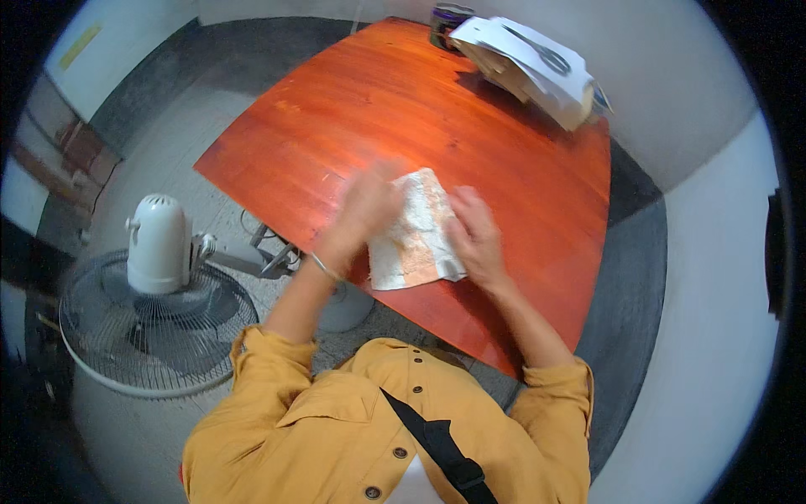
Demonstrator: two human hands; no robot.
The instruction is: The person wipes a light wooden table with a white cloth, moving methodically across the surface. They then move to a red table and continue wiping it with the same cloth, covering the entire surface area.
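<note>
A folded white and orange patterned cloth lies flat, slightly creased, near the front edge of the reddish wooden table. At its left edge is my left hand, smeared by motion, so its fingers do not show clearly. A bangle circles that wrist. My right hand rests along the cloth's right edge with its fingers stretched out and the thumb side touching the cloth. Neither hand visibly lifts the cloth.
Left of the table stands a white fan with a wire cage. At the far right of the tabletop, scissors lie on a stack of papers beside a dark jar. A pale wall borders the right side.
</note>
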